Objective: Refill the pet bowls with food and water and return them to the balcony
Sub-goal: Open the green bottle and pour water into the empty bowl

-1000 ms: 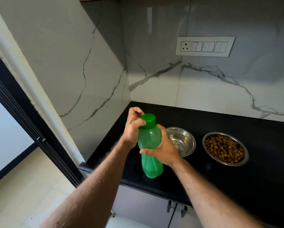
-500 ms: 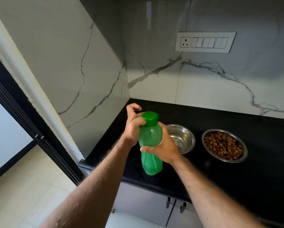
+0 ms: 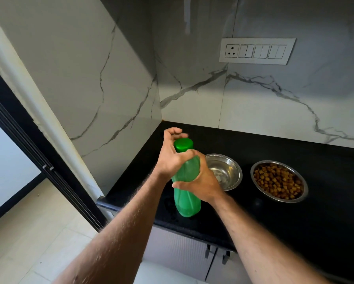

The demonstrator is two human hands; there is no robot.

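Near the black bench's (image 3: 295, 222) front edge, the right hand (image 3: 202, 181) grips an upright green bottle (image 3: 187, 199) while left fingers (image 3: 172, 133) curl around its cap (image 3: 183, 144), beside an empty bowl (image 3: 226, 171) and a kibble-filled bowl (image 3: 279, 181).

A green translucent bottle (image 3: 187, 199) is standing upright on the black desk (image 3: 274, 152), its green cap (image 3: 183, 144) on. The right hand (image 3: 202, 182) is wrapping around its middle, while the left hand (image 3: 172, 155) is curling at the cap — fingers blurred. Just right of the hands, a steel bowl (image 3: 225, 171) is sitting with no kibble in it — whether it is holding water cannot be told. Further right, apart from it, a second steel bowl (image 3: 279, 181) is sitting filled with brown kibble.
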